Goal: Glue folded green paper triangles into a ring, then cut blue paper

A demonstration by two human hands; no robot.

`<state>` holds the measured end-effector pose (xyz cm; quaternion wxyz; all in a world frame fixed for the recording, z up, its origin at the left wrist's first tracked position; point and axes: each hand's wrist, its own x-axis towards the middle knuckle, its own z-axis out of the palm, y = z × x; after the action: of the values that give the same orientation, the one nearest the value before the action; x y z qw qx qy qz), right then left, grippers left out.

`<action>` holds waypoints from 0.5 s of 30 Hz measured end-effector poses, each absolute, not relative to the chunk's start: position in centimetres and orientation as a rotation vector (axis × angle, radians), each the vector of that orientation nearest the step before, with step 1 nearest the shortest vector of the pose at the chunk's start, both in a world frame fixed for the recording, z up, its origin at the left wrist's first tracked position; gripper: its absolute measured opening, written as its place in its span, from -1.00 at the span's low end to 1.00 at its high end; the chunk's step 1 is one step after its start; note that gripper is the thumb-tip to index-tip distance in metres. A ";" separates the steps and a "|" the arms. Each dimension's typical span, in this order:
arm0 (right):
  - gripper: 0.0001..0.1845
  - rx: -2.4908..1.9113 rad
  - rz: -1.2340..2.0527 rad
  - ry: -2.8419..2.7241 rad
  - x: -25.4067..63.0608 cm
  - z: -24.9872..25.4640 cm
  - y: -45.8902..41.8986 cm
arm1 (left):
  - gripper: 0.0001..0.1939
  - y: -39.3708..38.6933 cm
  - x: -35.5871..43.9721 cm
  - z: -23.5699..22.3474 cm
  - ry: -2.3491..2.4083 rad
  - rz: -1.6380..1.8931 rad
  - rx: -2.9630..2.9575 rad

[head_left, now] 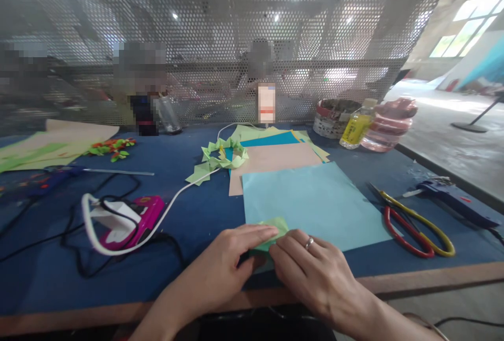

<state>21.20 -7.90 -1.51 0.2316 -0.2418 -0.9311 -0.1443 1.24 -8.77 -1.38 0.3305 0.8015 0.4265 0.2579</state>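
Blue tabletop [212,215] | yellow bottle label [355,130]: illegible | fingers [260,233] holding green paper [281,223]

You wear a slim, shiny, silver-coloured ring [310,243] on one finger of your right hand [315,270]. Your left hand [224,254] looks bare; behind each hand, your left forearm [169,304] and right forearm [384,315] show uncovered.

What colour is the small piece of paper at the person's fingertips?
The small piece of paper is light green, as the head view shows.
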 end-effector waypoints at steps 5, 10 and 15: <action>-0.81 -0.725 -0.265 -2.532 22.0 -1.8 -7.7 | -0.36 -9.3 2.0 -2.0 1.118 0.734 2.198; -0.69 -0.929 -0.131 -2.411 24.1 -2.0 -7.4 | -0.46 -9.7 2.4 -2.3 1.130 0.678 2.354; -0.75 -0.901 -0.013 -2.345 25.3 -2.1 -7.6 | -0.42 -9.7 2.4 -3.8 1.120 0.710 2.587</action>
<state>25.26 -7.59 -2.15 0.3096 -0.3409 -0.8877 -0.0049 2.37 -9.70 -3.83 0.1169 0.8839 0.3825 0.2425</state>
